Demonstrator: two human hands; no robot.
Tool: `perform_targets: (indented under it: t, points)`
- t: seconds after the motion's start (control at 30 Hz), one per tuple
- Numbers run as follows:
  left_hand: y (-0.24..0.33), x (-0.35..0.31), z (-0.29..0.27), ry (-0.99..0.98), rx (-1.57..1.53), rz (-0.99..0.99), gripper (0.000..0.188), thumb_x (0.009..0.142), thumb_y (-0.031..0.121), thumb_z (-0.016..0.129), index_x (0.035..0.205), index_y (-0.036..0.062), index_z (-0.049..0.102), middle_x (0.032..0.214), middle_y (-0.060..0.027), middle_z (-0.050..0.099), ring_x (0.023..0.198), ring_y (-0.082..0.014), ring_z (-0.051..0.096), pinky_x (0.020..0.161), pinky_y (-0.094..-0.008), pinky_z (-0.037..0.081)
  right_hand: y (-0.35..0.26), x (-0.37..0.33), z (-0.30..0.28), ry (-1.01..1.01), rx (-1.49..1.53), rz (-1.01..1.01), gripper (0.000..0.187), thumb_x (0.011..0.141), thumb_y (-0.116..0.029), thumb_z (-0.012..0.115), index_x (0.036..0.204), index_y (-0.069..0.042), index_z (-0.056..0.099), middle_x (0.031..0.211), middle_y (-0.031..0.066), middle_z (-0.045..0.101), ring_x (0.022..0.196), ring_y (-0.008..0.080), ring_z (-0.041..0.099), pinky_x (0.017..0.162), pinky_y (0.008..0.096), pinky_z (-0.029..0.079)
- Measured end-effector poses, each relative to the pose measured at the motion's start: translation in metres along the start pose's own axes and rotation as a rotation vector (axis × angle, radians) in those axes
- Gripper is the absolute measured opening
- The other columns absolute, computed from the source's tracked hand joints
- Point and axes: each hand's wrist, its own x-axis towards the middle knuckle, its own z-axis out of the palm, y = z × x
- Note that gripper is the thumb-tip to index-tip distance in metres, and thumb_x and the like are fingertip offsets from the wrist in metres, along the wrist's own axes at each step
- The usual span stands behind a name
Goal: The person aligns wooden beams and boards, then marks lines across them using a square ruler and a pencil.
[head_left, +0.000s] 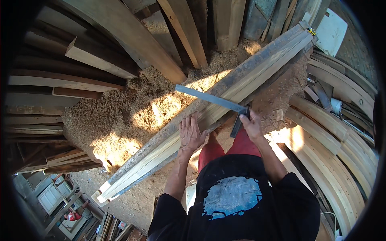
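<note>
Head view looks down on a long pale timber (152, 158), which lies diagonally, from the lower left up to the upper right, alongside a rough, darker beam (229, 84). The left hand (192, 131) rests flat on the wood near its middle, with its fingers spread; its grip is wide and holds nothing. The right hand (252, 124) is on the near side of the timber, and its grip is closed around the dark handle of a carpenter's square (211, 97). The long metal blade of this tool passes across the timber and reaches over the far edge, above the sawdust (161, 106). A yellow and black tape measure (311, 31) is at the upper right end of the timber. Many planks (120, 36) stand or lie beyond the sawdust, and more boards (321, 160) lie at the right. At the lower left, well apart, another person (73, 215) in red is visible, too small to describe.
</note>
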Motion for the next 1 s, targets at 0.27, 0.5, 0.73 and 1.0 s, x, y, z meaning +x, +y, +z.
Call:
perform_targets:
  t: [0.27, 0.5, 0.73, 1.0]
  points:
    - [-0.035, -0.028, 0.004, -0.059, -0.044, 0.028, 0.096, 0.074, 0.031, 0.085, 0.153, 0.0033, 0.039, 0.134, -0.0257, 0.054, 0.122, -0.0442, 0.052, 0.11, -0.0603, 0.037, 0.053, -0.044, 0.077, -0.204, -0.138, 0.058, 0.009, 0.1, -0.006, 0.07, 0.101, -0.004, 0.061, 0.085, -0.007, 0.05, 0.077, 0.0049, 0.045, 0.068, 0.0253, 0.04]
    - [-0.01, -0.022, -0.011, -0.119, -0.103, 0.168, 0.104, 0.067, 0.046, 0.09, 0.154, 0.0107, 0.045, 0.163, -0.0266, 0.029, 0.143, -0.051, 0.033, 0.112, -0.0677, 0.03, 0.049, -0.051, 0.108, -0.187, 0.075, 0.205, 0.012, 0.101, -0.006, 0.071, 0.108, -0.003, 0.062, 0.092, -0.0057, 0.058, 0.082, 0.0048, 0.05, 0.072, 0.025, 0.043]
    - [-0.017, -0.015, 0.003, -0.051, 0.012, 0.246, 0.076, 0.069, 0.035, 0.089, 0.142, 0.0359, 0.066, 0.164, -0.025, 0.033, 0.141, -0.0484, 0.04, 0.11, -0.0662, 0.033, 0.044, -0.049, 0.117, -0.149, 0.355, 0.203, 0.016, 0.102, -0.007, 0.072, 0.114, -0.003, 0.063, 0.094, -0.0047, 0.062, 0.084, 0.005, 0.055, 0.075, 0.0255, 0.048]
    - [-0.008, -0.012, 0.0, -0.035, 0.023, 0.225, 0.073, 0.072, 0.038, 0.087, 0.142, 0.0447, 0.069, 0.163, -0.0205, 0.038, 0.137, -0.0458, 0.042, 0.109, -0.0641, 0.035, 0.059, -0.044, 0.107, -0.095, 0.31, 0.181, 0.018, 0.101, -0.009, 0.075, 0.114, -0.005, 0.064, 0.092, -0.0073, 0.06, 0.078, 0.0014, 0.051, 0.069, 0.0224, 0.044]
